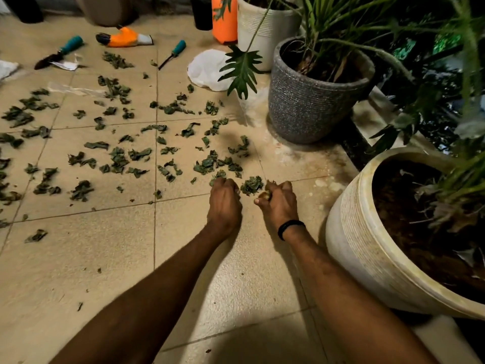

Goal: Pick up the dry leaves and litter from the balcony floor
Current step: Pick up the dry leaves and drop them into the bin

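Observation:
Several dry, crumpled green leaves (118, 158) lie scattered over the beige tiled balcony floor (105, 258), mostly left of and beyond my hands. A small clump of leaves (252, 185) sits between my two hands. My left hand (224, 203) has its fingers curled down onto leaves at its fingertips. My right hand (278, 203) grips a small bunch of leaves, which shows at the thumb and beyond the knuckles. A black band circles my right wrist.
A cream pot (372, 248) with soil stands close on my right, and a grey pot (309, 106) beyond it. Farther back are a white pot (265, 27), an orange container (224, 22), a white bag (207, 69), a glove (123, 38) and two teal-handled tools (60, 51) (173, 53).

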A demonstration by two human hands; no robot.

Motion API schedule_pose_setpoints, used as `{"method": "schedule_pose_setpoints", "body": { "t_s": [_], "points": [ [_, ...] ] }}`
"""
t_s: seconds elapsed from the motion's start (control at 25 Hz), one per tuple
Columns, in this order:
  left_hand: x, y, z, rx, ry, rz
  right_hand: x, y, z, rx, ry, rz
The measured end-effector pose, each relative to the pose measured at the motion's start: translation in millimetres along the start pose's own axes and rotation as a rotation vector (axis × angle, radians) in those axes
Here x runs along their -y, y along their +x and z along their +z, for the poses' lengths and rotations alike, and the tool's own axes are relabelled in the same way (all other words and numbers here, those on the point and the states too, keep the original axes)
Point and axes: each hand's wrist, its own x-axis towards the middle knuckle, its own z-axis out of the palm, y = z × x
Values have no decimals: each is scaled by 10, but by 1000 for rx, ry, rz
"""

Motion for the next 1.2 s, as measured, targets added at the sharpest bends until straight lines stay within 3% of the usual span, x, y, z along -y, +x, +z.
{"method": "schedule_pose_setpoints", "body": {
  "t_s": [0.24,0.4,0.56,0.76,0.88,1.0,1.12,1.2],
  "points": [
    [-134,104,250,135,69,136,-47,138,-12,-106,-152,-23],
    [-15,81,262,46,37,98,-32,309,-62,-86,-46,34],
    [95,132,65,-52,-38,66,99,351,-63,60,-27,47],
    [273,238,-222,-140,-64,8,217,399,76,140,-83,-27],
    [447,176,-281,-96,40,-41,244,404,140,73,-131,-137],
    [569,101,-296,-61,106,-50,285,411,136,24,-49,-66],
    [510,47,-298,-37,47,-78,359,386,141,87,-9,-67],
    [437,46,-285,67,58,-120,394,387,180,125,10,-82]
  ]
}}
